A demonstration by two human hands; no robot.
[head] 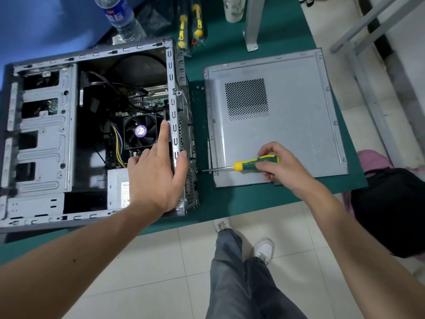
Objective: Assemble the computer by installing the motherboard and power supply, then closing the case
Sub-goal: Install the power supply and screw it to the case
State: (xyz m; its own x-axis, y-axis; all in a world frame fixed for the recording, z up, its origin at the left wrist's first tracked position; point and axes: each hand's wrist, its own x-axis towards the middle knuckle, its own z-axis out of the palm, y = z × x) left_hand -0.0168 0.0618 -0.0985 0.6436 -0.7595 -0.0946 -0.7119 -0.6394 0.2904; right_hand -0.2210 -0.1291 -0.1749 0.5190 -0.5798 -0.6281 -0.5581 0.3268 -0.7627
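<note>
**Computer case lies open on its side on the green mat**

Computer case [43, 143], a box of dull grey stamped steel with ribbed drive bays and slotted edges, lies open side up on the green table mat [230, 199]. Inside it you see the green motherboard [154, 101], a square black cooler fan [140, 131] with a purple round label, black and yellow cables, and the grey metal power supply [117, 192] in the case's near corner. Your left hand [158, 176] rests on the case's perforated rear wall, fingers spread wide and gripping nothing, forefinger pointing beside the fan. To the right of the case, just apart from it, lies the flat grey side panel [299, 125], smooth sheet metal with a square patch of small round vent holes. Your right hand [278, 164] hovers over that panel's near edge, closed around the green and yellow handle of a screwdriver [248, 164]; its thin steel shaft points toward the case. Beyond the case stands a clear plastic water bottle [122, 17].
</note>
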